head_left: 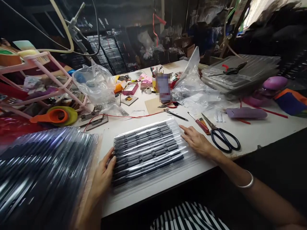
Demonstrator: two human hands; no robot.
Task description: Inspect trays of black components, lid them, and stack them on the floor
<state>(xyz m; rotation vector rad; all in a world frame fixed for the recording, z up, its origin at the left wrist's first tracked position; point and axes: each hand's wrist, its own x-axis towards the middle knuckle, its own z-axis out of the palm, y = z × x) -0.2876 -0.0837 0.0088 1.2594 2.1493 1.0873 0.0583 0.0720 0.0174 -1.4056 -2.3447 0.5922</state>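
Tray of dark strips lies on counter, half-open left hand and loosely spread right hand touching opposite edges, neither clamped, so uneven pushing might spill strips.

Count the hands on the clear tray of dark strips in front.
2: the left hand is at the left edge of the clear tray, and the right hand is at its right edge. Neither is hidden, though some fingertips may be.
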